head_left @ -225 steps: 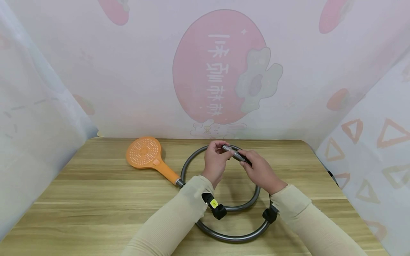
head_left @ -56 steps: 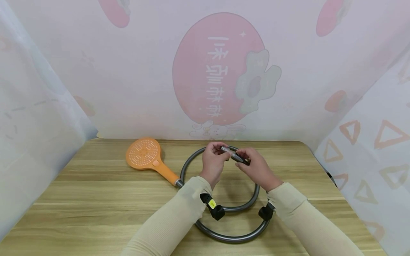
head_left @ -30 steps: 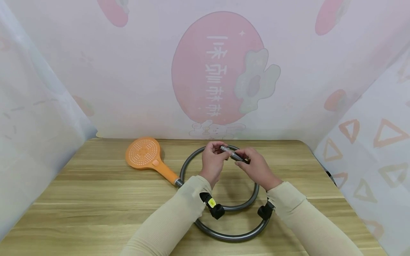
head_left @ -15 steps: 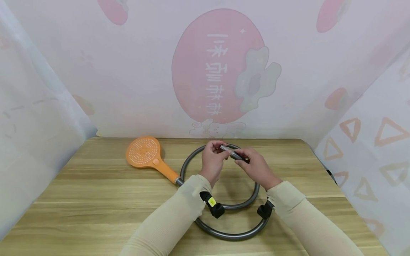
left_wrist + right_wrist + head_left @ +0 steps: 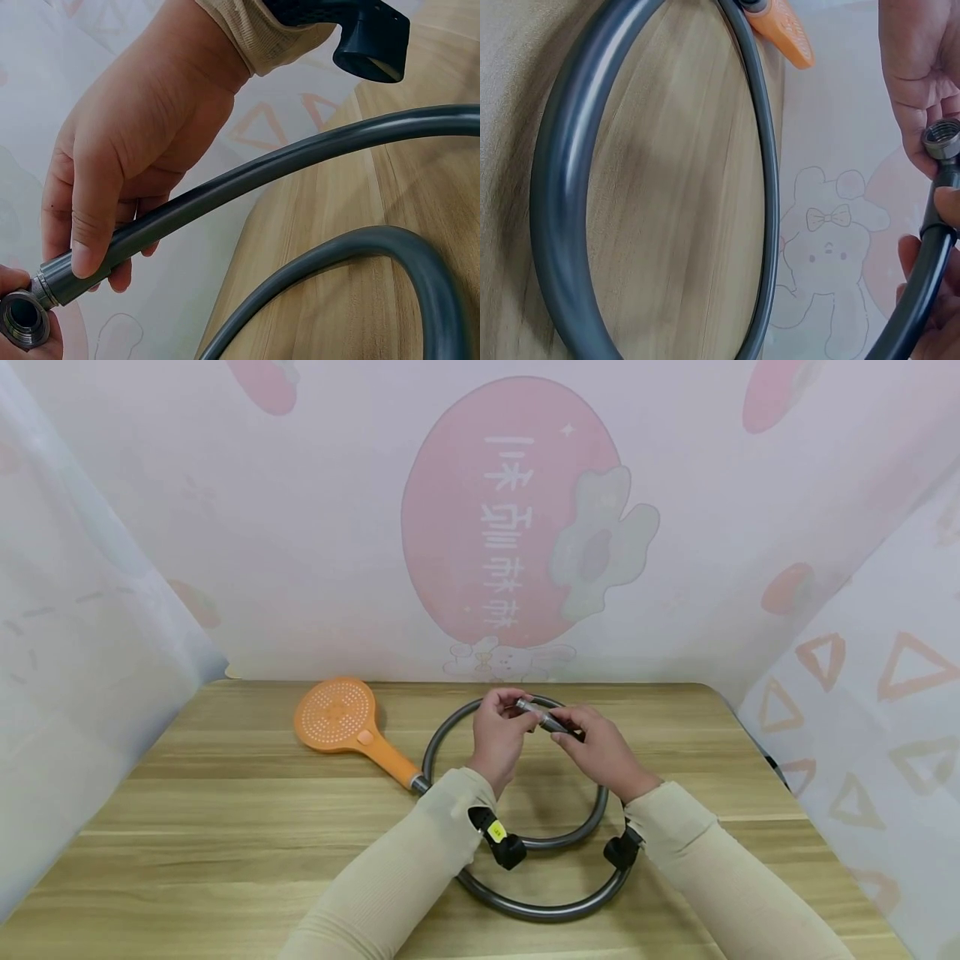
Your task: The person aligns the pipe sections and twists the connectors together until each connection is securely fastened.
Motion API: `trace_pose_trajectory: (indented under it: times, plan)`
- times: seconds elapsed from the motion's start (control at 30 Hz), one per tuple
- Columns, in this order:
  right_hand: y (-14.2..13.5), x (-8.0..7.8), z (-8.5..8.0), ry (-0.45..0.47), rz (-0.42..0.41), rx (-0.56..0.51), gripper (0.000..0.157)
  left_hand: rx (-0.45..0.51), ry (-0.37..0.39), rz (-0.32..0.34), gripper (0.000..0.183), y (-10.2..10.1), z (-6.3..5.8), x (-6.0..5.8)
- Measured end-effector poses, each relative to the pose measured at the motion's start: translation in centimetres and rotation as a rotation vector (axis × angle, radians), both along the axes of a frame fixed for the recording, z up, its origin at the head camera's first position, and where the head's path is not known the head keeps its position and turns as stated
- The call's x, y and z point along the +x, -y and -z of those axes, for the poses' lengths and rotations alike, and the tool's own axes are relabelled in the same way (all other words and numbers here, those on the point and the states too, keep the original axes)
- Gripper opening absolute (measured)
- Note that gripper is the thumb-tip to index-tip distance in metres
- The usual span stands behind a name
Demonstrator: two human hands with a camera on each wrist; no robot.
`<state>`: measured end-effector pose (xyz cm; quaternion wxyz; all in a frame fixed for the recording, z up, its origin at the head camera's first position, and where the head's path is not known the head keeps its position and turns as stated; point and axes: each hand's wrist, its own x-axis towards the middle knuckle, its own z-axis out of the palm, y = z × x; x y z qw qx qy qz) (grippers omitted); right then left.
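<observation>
In the head view, my left hand (image 5: 498,739) pinches a metal fitting at the free end of a dark grey shower hose. The right wrist view shows its threaded nut (image 5: 941,146) between the fingers. Just behind the fitting, my right hand (image 5: 606,756) grips the hose's end sleeve (image 5: 71,279), thumb on top and fingers curled underneath. Both hands hold this end above the table. The rest of the hose (image 5: 551,913) lies in loops beneath the forearms. An orange shower head (image 5: 335,714) lies face up to the left, a grey collar at its handle's end.
The wooden table (image 5: 225,860) carries the hose and shower head. A pale printed curtain (image 5: 337,527) stands behind its far edge, with more fabric on both sides. Black wrist cameras (image 5: 510,853) hang under both wrists, close over the hose loops.
Compared with several seconds ago, my right hand has shifted slightly left, towards the left hand. Over the last second both hands stay almost still on the hose end. The shower head lies unmoved.
</observation>
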<state>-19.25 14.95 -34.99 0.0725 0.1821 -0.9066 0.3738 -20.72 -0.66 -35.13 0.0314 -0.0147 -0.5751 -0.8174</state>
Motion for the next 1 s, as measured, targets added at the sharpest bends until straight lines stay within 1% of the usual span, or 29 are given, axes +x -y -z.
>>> trace_pose_trajectory:
  times: [0.43,0.77,1.0]
  plan:
    - [-0.15,-0.16,-0.11,0.025,-0.033,0.027,0.03,-0.005,-0.001,-0.005,0.036,0.02,0.13,-0.16]
    - [-0.2,-0.28,-0.11,0.035,-0.039,0.047,0.031,-0.006,0.006,-0.008,0.032,0.05,0.2,-0.21]
    - [-0.18,-0.27,-0.2,0.049,-0.04,0.06,0.033,0.006,0.007,-0.001,0.036,0.04,0.26,-0.21]
